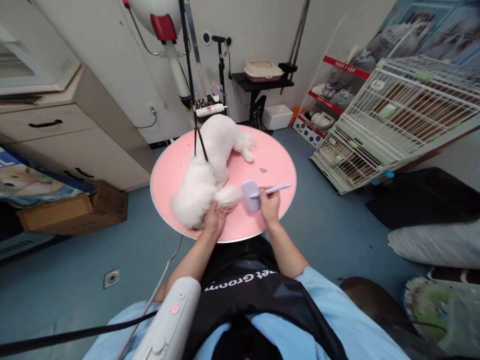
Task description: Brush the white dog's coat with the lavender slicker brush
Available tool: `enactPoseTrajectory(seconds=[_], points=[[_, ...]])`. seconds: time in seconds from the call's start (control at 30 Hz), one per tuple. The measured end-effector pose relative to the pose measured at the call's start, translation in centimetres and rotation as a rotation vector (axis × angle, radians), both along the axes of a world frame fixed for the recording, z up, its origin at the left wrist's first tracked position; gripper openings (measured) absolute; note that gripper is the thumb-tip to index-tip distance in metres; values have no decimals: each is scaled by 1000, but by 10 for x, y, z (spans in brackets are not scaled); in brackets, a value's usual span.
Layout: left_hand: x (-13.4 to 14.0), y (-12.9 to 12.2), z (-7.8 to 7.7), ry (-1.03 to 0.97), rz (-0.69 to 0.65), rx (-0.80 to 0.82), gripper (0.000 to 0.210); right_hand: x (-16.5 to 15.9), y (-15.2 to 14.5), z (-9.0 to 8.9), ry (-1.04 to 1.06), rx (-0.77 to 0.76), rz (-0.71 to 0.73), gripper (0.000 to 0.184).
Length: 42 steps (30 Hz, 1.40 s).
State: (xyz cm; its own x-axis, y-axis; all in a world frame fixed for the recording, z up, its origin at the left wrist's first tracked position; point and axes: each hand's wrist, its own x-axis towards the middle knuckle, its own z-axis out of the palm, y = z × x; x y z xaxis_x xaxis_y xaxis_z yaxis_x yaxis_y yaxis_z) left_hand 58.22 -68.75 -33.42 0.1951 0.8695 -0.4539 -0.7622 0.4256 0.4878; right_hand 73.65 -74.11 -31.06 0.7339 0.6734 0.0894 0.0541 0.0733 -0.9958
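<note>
A fluffy white dog point(219, 145) lies on the round pink grooming table point(262, 150), its head point(195, 197) towards the near left edge. My left hand point(214, 220) is closed round one of its front legs point(228, 197), close to the paw; the fluffy leg fur hides part of my fingers. In my right hand point(270, 206) is a lavender slicker brush point(252, 195), its handle pointing right. The brush head stands just right of the leg fur, apart from it or barely at its edge. A black grooming loop point(200, 142) hangs down to the dog's neck.
A white dryer point(170, 320) with buttons juts up at the lower left, its cable crossing my left arm. Behind the table stand a lamp-like dryer arm point(176, 75) and a black stand point(262, 84) bearing a litter tray. Wire cages point(405, 110) are at right, a cabinet point(56, 125) at left.
</note>
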Motion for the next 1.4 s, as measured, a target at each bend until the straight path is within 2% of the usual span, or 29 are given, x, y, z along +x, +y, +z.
enactPoseTrajectory(seconds=[0.07,0.1,0.13,0.2,0.23,0.27,0.33,0.4,0.47,0.57,0.67,0.73,0.77,0.87,0.9,0.93,1.0,1.03,1.07,1.17,1.2,1.23,1.3,1.33,1.37,1.4], points=[[1,1,0,9,0,-34,24,-4,5,-1,94,24,191,29],[2,2,0,14,14,-57,23,-4,9,-1,131,10,214,30],[2,2,-1,18,30,-79,22,-1,12,0,150,-3,161,30],[3,4,-2,22,51,-106,20,6,19,3,135,18,-55,29],[3,5,-3,23,51,-110,19,8,21,5,116,52,-119,28],[4,6,-4,25,41,-106,19,6,24,7,104,84,-109,28],[7,9,-5,27,20,-81,21,-4,25,7,126,94,83,29],[12,13,-4,19,18,-43,26,-17,22,2,165,20,265,29],[18,16,-3,18,33,-9,29,-22,10,-7,167,-75,316,29],[24,19,0,37,-3,-15,30,-9,-17,-14,97,-183,268,29],[23,19,1,45,-9,-16,28,5,-32,-9,-6,-202,60,30],[21,18,0,43,-13,-8,29,5,-26,-2,-15,-122,11,27],[19,17,0,44,-39,-17,30,4,-19,0,13,-70,74,27],[14,12,-4,34,-128,-56,36,3,9,4,150,14,383,31],[11,10,-5,32,-110,-44,35,7,17,5,174,15,388,31],[9,9,-7,41,-65,-25,32,11,23,6,173,17,312,31],[5,7,-10,91,61,-4,30,17,28,9,112,59,52,27],[3,6,-11,121,114,-8,30,18,28,10,74,92,-16,25],[1,6,-12,141,138,-26,30,16,28,12,48,115,15,24],[-2,6,-11,81,66,-75,27,3,30,14,70,71,410,27],[-3,6,-10,58,64,-67,27,-1,32,14,89,41,454,28],[-4,6,-9,50,88,-51,28,-4,35,15,100,28,405,29],[-6,6,-8,81,186,-15,30,-7,39,16,94,65,181,28],[-8,6,-9,100,216,-11,32,-9,41,17,79,94,130,27],[-9,5,-9,100,201,-17,32,-10,41,18,62,112,166,26],[-10,5,-10,83,156,-26,32,-12,41,18,54,109,269,26]])
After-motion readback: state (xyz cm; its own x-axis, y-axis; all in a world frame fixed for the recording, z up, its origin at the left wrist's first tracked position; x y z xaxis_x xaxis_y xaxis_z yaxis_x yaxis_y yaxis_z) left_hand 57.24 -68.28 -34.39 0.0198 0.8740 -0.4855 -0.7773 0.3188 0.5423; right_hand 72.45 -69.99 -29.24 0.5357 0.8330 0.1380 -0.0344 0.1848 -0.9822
